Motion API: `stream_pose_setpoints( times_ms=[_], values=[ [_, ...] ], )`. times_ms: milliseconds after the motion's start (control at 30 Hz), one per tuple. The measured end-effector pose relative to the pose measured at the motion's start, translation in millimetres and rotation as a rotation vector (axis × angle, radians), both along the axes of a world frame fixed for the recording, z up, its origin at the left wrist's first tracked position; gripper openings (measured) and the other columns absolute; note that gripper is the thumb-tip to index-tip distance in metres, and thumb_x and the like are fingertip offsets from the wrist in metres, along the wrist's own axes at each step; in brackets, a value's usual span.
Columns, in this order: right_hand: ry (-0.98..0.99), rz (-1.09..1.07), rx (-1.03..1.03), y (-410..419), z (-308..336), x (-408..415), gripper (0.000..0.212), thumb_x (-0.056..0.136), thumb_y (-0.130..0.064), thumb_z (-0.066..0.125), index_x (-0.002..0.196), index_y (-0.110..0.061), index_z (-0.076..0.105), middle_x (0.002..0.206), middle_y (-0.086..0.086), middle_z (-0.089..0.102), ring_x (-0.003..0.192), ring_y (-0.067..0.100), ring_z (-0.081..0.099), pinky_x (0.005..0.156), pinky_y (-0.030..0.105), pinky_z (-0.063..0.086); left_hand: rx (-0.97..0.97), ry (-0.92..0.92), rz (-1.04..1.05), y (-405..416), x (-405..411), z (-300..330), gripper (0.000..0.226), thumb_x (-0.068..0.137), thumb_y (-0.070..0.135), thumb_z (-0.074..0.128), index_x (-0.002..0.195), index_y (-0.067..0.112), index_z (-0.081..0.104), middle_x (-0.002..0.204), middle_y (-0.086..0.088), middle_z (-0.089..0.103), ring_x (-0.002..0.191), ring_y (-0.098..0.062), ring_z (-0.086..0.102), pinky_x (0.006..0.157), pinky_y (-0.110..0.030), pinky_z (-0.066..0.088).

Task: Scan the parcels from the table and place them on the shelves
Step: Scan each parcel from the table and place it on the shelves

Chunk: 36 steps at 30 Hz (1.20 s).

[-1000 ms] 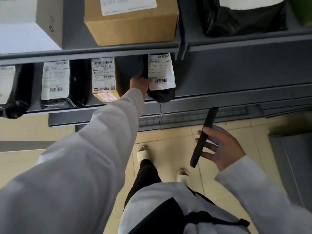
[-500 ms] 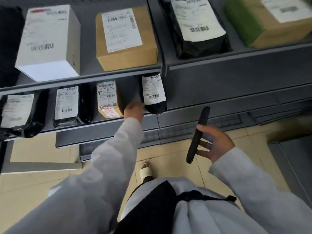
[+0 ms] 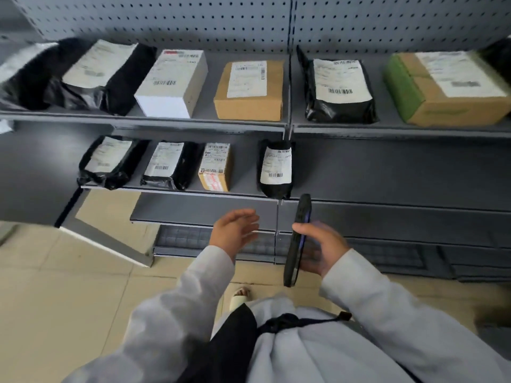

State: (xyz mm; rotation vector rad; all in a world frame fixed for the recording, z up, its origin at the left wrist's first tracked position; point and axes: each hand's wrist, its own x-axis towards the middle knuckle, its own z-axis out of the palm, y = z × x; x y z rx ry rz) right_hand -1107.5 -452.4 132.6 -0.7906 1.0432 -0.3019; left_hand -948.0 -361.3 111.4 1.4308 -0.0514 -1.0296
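Nearest, grey sleeves and a black strap across the body, above a tiled floor (image 3: 69, 299). Ahead of these, below the lower shelf (image 3: 193, 192), left hand (image 3: 235, 230) held free, fingers (image 3: 249, 217) straight and loosely spread, touching nothing. Just right of it, right hand (image 3: 322, 247) with fingers curled round a dark handheld scanner (image 3: 297, 241), held almost upright on edge. On the lower shelf, directly above the scanner, a small black parcel (image 3: 276, 168) with white label, standing at the right end of the row, its bottom overhanging the front lip. Left of that parcel, with a gap between, a small brown box (image 3: 215, 167), then two black bags (image 3: 168, 165), all labelled. Farther up, on the upper shelf (image 3: 166, 121), more parcels: black bags at far left, a white box (image 3: 172, 84), a brown box, another black bag, a green-taped carton (image 3: 448, 87). Behind everything, grey pegboard (image 3: 193, 20).
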Motion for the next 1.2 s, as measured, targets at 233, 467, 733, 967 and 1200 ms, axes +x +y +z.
stream_pose_setpoints(
  times_ms=[233, 467, 733, 967, 1200],
  values=[
    [-0.038, 0.203, -0.054, 31.7, -11.7, -10.0, 0.005, 0.083, -0.016, 0.074, 0.081, -0.021, 0.074, 0.074, 0.003, 0.072, 0.071, 0.024, 0.067, 0.059, 0.034, 0.055, 0.024, -0.011, 0.201, 72.5, -50.6, 0.5, 0.024, 0.094, -0.007, 0.050, 0.089, 0.008, 0.068, 0.100, -0.019, 0.067, 0.091, -0.032, 0.064, 0.074, -0.033, 0.058],
    [0.020, 0.429, -0.010, 98.4, -45.1, -24.7, 0.035, 0.077, -0.025, 0.081, 0.108, -0.019, 0.065, 0.102, 0.014, 0.070, 0.085, 0.029, 0.069, 0.062, 0.038, 0.057, 0.054, -0.113, 0.363, 158.0, -103.6, 8.9, 0.020, 0.095, -0.001, 0.054, 0.105, 0.005, 0.070, 0.103, -0.014, 0.074, 0.094, -0.027, 0.069, 0.085, -0.039, 0.058],
    [0.102, 0.548, 0.044, 177.4, -68.4, -40.1, 0.023, 0.079, -0.025, 0.081, 0.100, -0.021, 0.071, 0.105, 0.015, 0.073, 0.094, 0.037, 0.069, 0.069, 0.045, 0.060, 0.047, -0.026, 0.549, 236.9, -135.4, -1.5, 0.023, 0.094, -0.005, 0.050, 0.102, 0.004, 0.070, 0.102, -0.015, 0.074, 0.094, -0.027, 0.069, 0.081, -0.036, 0.060],
    [0.110, 0.460, 0.009, 255.2, -59.0, 7.3, 0.029, 0.082, -0.030, 0.077, 0.108, -0.017, 0.073, 0.103, 0.014, 0.075, 0.095, 0.035, 0.070, 0.071, 0.044, 0.061, 0.008, 0.032, 0.548, 315.0, -78.0, -11.0, 0.024, 0.094, -0.004, 0.050, 0.102, 0.005, 0.071, 0.100, -0.013, 0.074, 0.092, -0.023, 0.069, 0.082, -0.035, 0.060],
    [0.074, 0.551, -0.084, 370.6, -23.9, 95.1, 0.024, 0.082, -0.024, 0.077, 0.105, -0.021, 0.072, 0.104, 0.012, 0.073, 0.099, 0.034, 0.069, 0.074, 0.046, 0.061, -0.045, 0.047, 0.696, 437.1, 6.2, 12.3, 0.024, 0.093, -0.004, 0.051, 0.093, 0.010, 0.071, 0.093, -0.008, 0.074, 0.090, -0.023, 0.066, 0.080, -0.035, 0.056]
  ],
)
